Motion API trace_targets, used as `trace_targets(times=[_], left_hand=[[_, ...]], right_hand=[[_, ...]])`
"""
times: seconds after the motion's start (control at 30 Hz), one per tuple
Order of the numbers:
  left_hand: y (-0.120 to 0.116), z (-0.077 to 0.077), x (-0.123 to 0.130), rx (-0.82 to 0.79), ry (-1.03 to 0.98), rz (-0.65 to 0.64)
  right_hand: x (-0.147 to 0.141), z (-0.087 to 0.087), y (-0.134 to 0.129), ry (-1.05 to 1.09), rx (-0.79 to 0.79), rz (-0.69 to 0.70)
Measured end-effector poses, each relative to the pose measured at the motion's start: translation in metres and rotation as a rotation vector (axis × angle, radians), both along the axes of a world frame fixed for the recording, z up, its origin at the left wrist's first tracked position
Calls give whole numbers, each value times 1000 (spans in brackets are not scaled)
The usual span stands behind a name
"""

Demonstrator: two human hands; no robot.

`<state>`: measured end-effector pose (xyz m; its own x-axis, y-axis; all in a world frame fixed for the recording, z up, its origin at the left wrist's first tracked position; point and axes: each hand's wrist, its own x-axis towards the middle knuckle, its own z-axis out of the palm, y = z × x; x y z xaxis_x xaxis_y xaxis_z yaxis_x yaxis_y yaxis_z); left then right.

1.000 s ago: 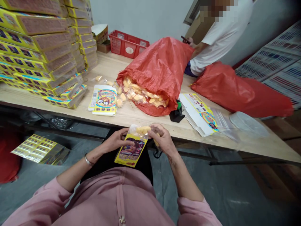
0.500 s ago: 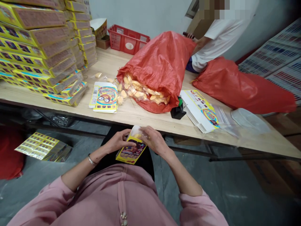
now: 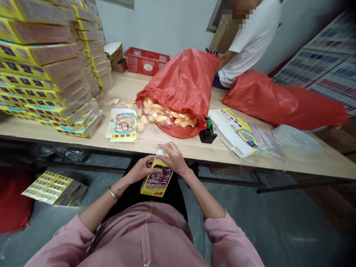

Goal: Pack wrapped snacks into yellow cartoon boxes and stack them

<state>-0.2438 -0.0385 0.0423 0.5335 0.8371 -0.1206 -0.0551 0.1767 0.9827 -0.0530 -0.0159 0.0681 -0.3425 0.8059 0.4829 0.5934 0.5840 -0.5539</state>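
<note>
Hands, two: left hand (image 3: 143, 167) half-curled, gripping one yellow snack box (image 3: 158, 178) by its left side; right hand (image 3: 174, 159) bent over the box's open top, fingers partly closed on the yellow contents (image 3: 167, 156); the box tilts above the lap, at the table's (image 3: 116, 147) near edge; two red sacks (image 3: 180, 89) (image 3: 278, 100) lie beyond, one left, one right; one red crate (image 3: 146, 62) stands far left; one person (image 3: 250, 44) sits far right.

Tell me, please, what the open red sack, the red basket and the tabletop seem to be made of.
Open red sack: probably woven plastic, slightly glossy, with crinkled folds and stray strands.
Red basket: likely molded plastic, semi-gloss, with perforated walls.
Tabletop: pale, matte wood or laminate; visible grain fits either.
</note>
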Motion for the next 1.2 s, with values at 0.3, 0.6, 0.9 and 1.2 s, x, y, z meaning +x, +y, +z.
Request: trace_targets(times=[0.3,0.6,0.9,1.2], left_hand=[[18,38,7,53,-23,113],[73,105,32,445,-6,144],[121,82,13,652,45,269],[121,88,-12,495,-3,399]], right_hand=[[27,45,-8,67,-93,82],[32,110,32,-210,273,-120],[6,118,41,-376,248,-15],[66,66,147,-353,4,-392]])
